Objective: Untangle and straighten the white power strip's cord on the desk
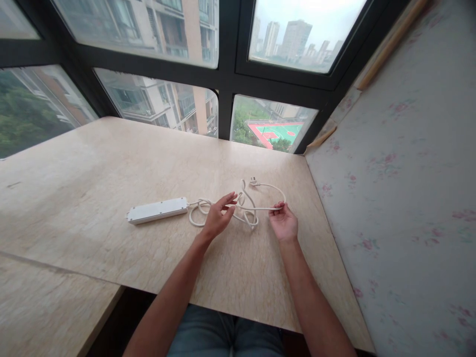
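Observation:
A white power strip (pixel 158 210) lies on the stone counter to the left, apparently with its underside and screws facing up. Its white cord (pixel 256 208) runs right in loose, tangled loops. My right hand (pixel 284 221) is palm up, its fingers curled round the cord near the plug end. The plug (pixel 253 182) rests on the counter beyond, prongs pointing away. Over the tangled loops is my left hand (pixel 220 215), thumb and fingers apart, close to the cord; whether it touches the cord I cannot tell.
The beige counter (pixel 111 163) reaches back to dark-framed windows (pixel 226 74). A wall with flowered paper (pixel 390 198) bounds the right side. At the lower left the counter steps to another slab (pixel 44 297), with a dark gap (pixel 122 312) beside it.

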A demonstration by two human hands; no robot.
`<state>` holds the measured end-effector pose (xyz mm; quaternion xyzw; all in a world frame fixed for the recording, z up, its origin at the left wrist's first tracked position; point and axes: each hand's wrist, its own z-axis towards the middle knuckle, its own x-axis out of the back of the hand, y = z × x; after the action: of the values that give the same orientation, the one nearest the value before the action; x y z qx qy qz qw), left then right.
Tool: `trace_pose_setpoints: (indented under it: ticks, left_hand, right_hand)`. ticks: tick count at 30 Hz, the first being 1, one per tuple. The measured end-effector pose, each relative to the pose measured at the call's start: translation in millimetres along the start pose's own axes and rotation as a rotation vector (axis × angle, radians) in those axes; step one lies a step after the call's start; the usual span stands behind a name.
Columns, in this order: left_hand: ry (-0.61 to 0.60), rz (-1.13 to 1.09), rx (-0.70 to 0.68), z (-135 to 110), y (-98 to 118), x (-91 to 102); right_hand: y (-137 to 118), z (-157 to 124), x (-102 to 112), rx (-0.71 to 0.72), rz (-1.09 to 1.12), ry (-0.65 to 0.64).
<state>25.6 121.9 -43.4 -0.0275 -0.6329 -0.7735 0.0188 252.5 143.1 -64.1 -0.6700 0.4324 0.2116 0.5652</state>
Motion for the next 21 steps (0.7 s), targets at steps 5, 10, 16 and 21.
trace_pose_setpoints:
  ticks: [5, 10, 16, 21]
  left_hand:
    - [-0.054, 0.427, -0.18, -4.7, -2.9, -2.3]
    - [-0.205, 0.682, -0.158, -11.1, 4.4, -5.9]
    - [-0.35, 0.886, -0.208, -16.3, 2.4, 0.3]
    - [-0.37, 0.971, -0.229, -18.8, 3.4, 31.8]
  right_hand:
    - [-17.7, -25.8, -11.0, 0.007, -0.173, -0.126]
    - [-27.8, -43.1, -27.1, 0.119, -0.167, -0.278]
    - [-41.4, -31.2, -39.1, 0.241, -0.104, -0.283]
    - [-62.0, -16.3, -41.3, 0.357, -0.048, -0.233]
